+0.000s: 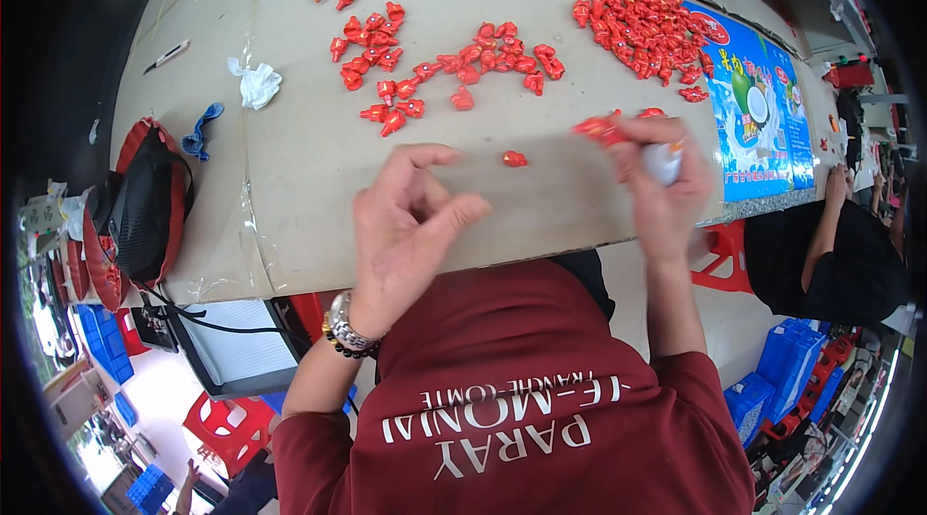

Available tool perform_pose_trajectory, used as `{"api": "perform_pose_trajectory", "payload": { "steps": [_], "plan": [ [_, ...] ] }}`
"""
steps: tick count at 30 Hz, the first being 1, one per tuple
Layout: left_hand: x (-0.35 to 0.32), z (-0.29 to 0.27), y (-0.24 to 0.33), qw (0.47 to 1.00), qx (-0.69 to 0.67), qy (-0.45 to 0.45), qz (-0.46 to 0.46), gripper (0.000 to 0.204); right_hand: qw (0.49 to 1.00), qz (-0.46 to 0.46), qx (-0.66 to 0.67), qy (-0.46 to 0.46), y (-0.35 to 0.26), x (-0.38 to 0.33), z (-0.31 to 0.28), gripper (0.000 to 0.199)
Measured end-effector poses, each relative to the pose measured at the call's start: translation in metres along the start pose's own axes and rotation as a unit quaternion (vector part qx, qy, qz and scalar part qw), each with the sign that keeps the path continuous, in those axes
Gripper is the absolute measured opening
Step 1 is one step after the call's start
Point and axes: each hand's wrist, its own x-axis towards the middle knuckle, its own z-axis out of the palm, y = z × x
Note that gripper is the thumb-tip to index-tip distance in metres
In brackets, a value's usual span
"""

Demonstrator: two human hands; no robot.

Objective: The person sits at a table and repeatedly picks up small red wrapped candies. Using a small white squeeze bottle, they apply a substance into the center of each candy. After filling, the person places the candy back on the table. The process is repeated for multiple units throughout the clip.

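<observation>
Red small parts (603, 129) pinched in right hand (661, 182), which also grips white object (664, 164), over cardboard-covered table (309, 187). Left hand (406, 225) empty, fingers loosely curled, hovering above table. One loose red piece (515, 159) between hands. Red heap (632, 8) far right; smaller cluster (425, 61) centre. Black-red bag (140, 201) at left edge, contents not visible.

Head-worn fisheye, steeply down, close
</observation>
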Motion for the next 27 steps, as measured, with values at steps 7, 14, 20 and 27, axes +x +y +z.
{"api": "perform_pose_trajectory", "payload": {
  "steps": [7, 14, 20, 27],
  "plan": [
    [0.032, -0.041, -0.001, 0.897, 0.411, 0.12, 0.106, 0.048, 0.902, -0.105, -0.408, 0.09, 0.019, 0.023, -0.068, 0.013],
    [0.053, -0.041, 0.0, 0.865, 0.482, 0.047, 0.131, 0.062, 0.869, -0.062, -0.487, 0.064, 0.041, 0.016, -0.08, 0.018],
    [0.066, -0.033, -0.004, 0.833, 0.529, 0.002, 0.162, 0.055, 0.909, -0.068, -0.402, 0.085, 0.04, 0.016, -0.074, 0.021],
    [0.076, -0.029, -0.009, 0.8, 0.563, -0.006, 0.208, 0.037, 0.912, -0.068, -0.393, 0.099, 0.033, 0.014, -0.073, 0.023]
  ]
}}
